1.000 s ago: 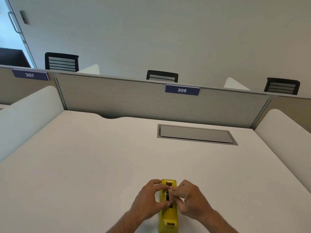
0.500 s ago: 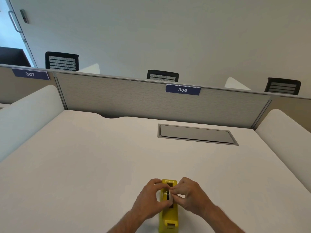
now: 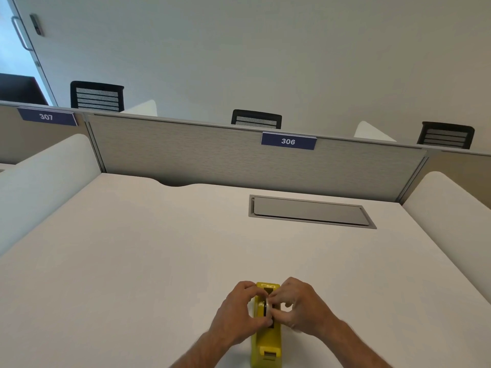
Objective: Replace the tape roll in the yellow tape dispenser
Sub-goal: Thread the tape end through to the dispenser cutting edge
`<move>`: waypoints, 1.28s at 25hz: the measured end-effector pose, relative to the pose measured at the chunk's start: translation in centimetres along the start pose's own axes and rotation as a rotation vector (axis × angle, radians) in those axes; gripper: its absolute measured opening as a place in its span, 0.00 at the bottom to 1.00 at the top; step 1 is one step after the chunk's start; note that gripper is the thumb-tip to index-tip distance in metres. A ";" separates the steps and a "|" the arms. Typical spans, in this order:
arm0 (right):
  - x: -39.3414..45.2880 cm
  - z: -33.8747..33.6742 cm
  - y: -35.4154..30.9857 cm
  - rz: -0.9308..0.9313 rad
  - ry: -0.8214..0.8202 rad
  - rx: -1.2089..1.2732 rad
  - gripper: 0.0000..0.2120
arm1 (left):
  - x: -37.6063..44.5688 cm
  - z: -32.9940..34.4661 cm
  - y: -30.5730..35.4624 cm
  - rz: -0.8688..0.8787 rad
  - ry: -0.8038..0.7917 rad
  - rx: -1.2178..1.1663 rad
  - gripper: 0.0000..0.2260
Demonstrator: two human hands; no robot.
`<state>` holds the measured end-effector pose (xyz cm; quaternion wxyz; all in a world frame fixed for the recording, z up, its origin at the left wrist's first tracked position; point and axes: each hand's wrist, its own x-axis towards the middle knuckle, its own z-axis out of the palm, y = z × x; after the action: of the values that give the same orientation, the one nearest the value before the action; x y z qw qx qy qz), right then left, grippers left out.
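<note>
The yellow tape dispenser [image 3: 267, 343] stands lengthwise on the white desk [image 3: 132, 261] near its front edge, cutter end toward me. A tape roll [image 3: 267, 307], pale with a dark core, sits in or just above the dispenser's slot. My left hand [image 3: 236, 314] curls around the dispenser's left side with fingertips on the roll. On the right side, my right hand [image 3: 297, 306] pinches the roll from that side. Fingers hide most of the roll, so I cannot tell whether it is seated.
A grey cable hatch [image 3: 310, 212] is set flush in the desk at the far right. A grey partition [image 3: 239, 155] labelled 306 closes the back, with white side screens [image 3: 449, 203] left and right. Black chairs [image 3: 256, 119] stand beyond.
Both hands stay on the roll at the dispenser's slot. The pale roll shows more between the fingertips now, and the right hand's fingers have shifted slightly.
</note>
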<state>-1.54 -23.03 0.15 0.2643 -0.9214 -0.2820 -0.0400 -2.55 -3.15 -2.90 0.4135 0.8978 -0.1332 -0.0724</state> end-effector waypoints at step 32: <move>0.6 -0.1 0.3 0.057 -0.031 0.041 0.09 | 0.2 -0.1 0.2 -0.010 0.001 0.073 0.25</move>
<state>-0.89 -23.02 0.27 0.2798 -0.9240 -0.2604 -0.0122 -2.33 -3.25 -2.65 0.3802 0.9129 -0.1313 -0.0692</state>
